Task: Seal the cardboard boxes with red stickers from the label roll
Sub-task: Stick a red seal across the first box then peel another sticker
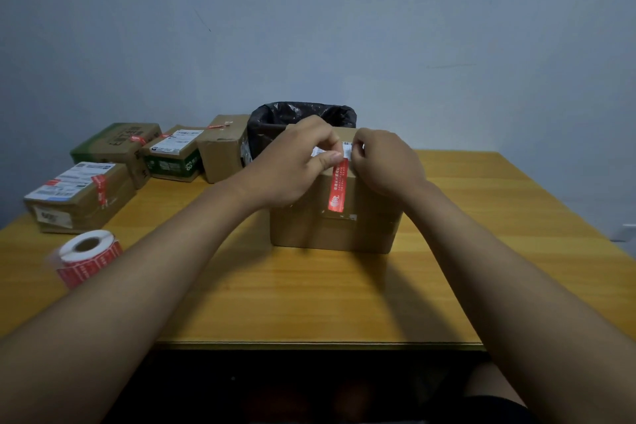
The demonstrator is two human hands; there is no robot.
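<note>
Running down the brown box front, the red sticker has both hands' grips pinched on its top end.

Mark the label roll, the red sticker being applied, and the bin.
label roll (90, 257): head view, on its red outer side.
red sticker (337, 190): head view, middle of the strip.
bin (303, 113): head view, black liner at the rim.

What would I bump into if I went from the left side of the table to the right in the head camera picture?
Label roll → box with the white label → green box → green-and-white box → plain brown box → left hand → red sticker → right hand.
</note>
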